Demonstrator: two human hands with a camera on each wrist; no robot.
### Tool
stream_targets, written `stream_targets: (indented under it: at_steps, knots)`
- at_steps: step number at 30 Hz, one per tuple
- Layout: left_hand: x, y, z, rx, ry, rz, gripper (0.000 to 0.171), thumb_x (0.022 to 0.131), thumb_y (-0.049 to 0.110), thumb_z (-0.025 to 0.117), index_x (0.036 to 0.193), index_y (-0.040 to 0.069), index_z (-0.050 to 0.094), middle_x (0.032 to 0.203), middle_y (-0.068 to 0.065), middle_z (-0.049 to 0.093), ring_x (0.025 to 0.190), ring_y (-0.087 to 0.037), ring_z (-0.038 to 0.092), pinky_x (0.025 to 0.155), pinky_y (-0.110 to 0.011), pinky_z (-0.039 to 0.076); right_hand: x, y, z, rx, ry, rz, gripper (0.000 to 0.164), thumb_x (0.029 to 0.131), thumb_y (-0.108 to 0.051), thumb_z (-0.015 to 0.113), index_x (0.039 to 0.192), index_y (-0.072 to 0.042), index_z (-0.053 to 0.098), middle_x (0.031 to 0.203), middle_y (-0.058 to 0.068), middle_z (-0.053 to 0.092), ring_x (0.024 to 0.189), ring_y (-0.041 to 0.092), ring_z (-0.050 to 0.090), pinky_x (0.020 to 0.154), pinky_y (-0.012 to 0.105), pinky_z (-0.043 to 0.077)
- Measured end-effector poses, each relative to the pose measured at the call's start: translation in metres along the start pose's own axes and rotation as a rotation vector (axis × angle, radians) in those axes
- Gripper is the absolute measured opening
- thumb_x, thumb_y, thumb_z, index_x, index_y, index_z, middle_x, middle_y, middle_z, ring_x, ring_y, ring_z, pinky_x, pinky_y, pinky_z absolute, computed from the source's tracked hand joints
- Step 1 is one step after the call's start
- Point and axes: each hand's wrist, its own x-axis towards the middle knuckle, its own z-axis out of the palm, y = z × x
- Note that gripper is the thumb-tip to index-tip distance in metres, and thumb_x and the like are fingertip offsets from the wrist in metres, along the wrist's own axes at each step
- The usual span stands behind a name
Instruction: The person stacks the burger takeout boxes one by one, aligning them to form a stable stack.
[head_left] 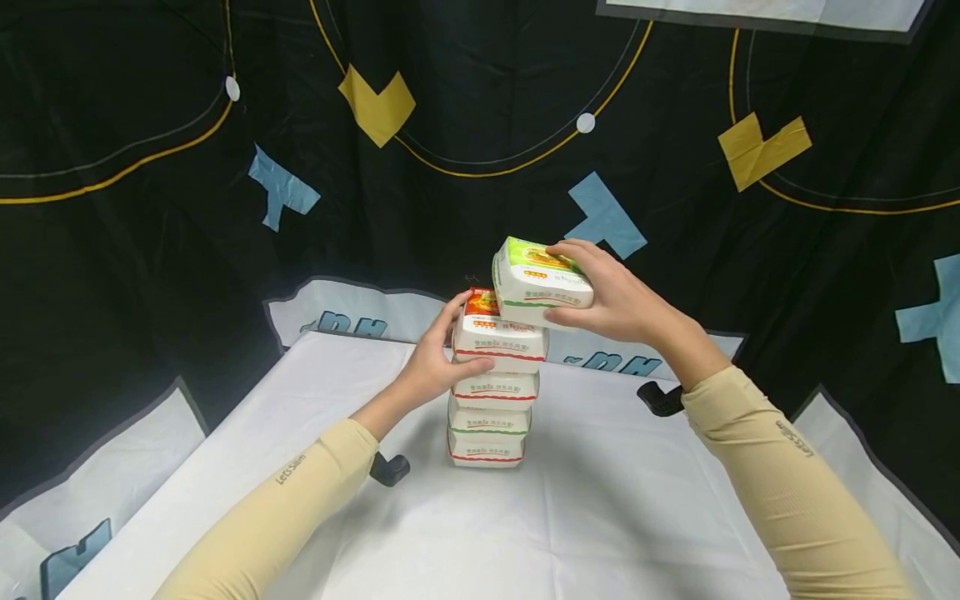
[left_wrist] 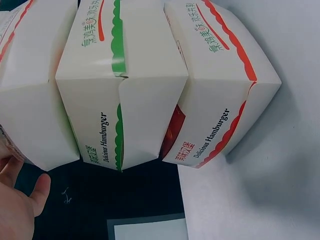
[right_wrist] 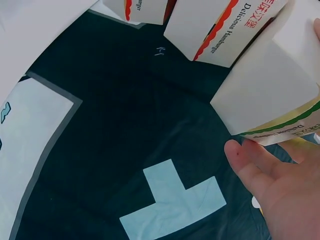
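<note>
Several white hamburger boxes stand in a tall stack; the lowest box (head_left: 487,450) has a red stripe, and the one above it (left_wrist: 120,80) a green stripe. My left hand (head_left: 431,362) holds the stack's uppermost red-striped box (head_left: 501,342), thumb across its front and fingers at its left side. My right hand (head_left: 611,296) grips a green-striped hamburger box (head_left: 536,283) with a green lid, fingers on top and thumb low on its front. That box is tilted and overlaps the right part of the red-topped one in the head view.
The stack stands on a white-covered table (head_left: 600,517). Behind it hangs a black cloth (head_left: 465,217) with yellow and blue patches. A black device (head_left: 390,469) is by the left wrist, another (head_left: 660,398) by the right.
</note>
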Motion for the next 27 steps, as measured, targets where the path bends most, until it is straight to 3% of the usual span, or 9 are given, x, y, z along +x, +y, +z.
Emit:
stream_targets:
  at_steps: [11,27]
  knots:
    - [-0.001,0.003,0.002,0.011,0.001,-0.013,0.097,0.085,0.019,0.082,0.16,0.024,0.021,0.145,-0.007,0.049,0.121,-0.024,0.05,0.097,-0.048,0.049,0.009,-0.009,0.003,-0.03,-0.007,-0.004,0.085,0.084,-0.052,0.075,0.154,-0.026,0.035,0.159,-0.002,0.035,0.131,0.021,0.038,0.093,0.046,0.052]
    - [-0.001,0.002,0.005,0.02,-0.006,-0.008,0.096,0.086,0.02,0.081,0.16,0.024,0.02,0.143,-0.005,0.05,0.12,-0.022,0.051,0.098,-0.047,0.047,0.016,-0.022,0.006,-0.079,-0.021,0.009,0.084,0.083,-0.054,0.074,0.154,-0.028,0.036,0.162,-0.002,0.031,0.132,0.025,0.038,0.089,0.046,0.053]
